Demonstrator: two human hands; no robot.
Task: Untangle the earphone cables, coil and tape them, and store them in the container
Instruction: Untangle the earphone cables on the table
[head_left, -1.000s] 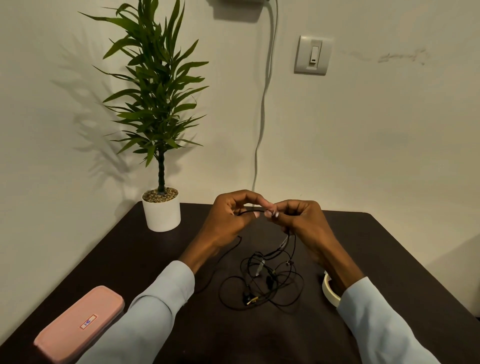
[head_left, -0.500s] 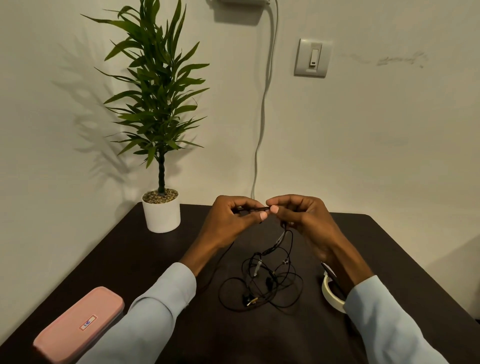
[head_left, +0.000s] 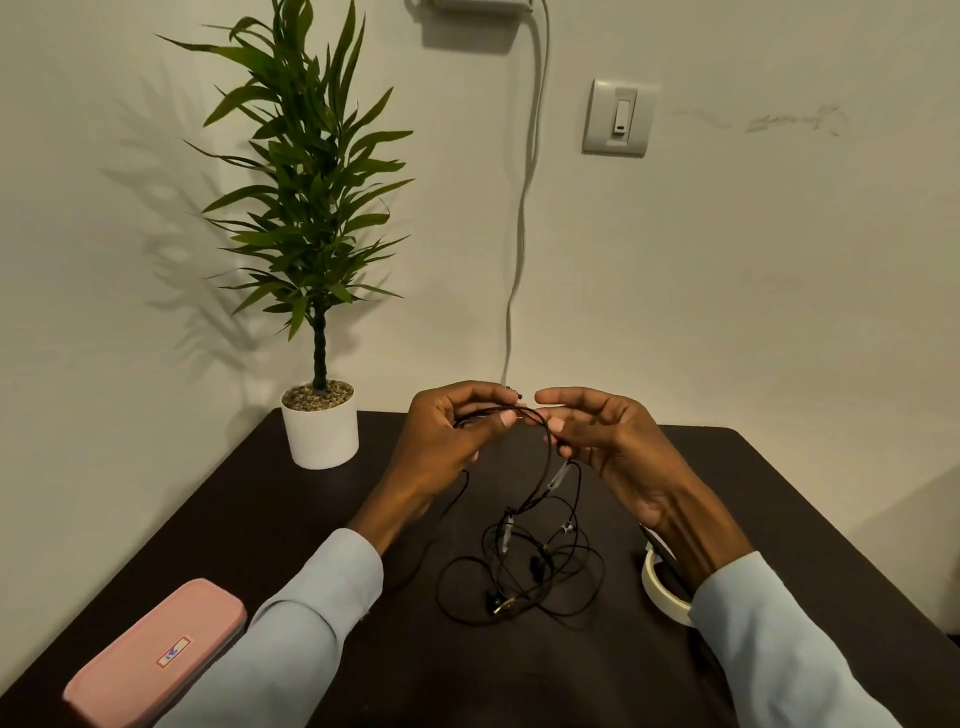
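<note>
Pink container lying closed at the near-left edge of the dark table, white-potted plant behind it near the wall. Left hand raised above the table centre, fingers curled and pinching a strand of the black earphone cables; remaining tangle heaped on the table below, between both forearms. Right hand beside the left, fingers loosely curved around the hanging strand, firm grip not discernible; tape roll under the right wrist.

Black earphone cables lie tangled mid-worktop, one strand lifted; white tape roll right; pink container closed, near-left.
</note>
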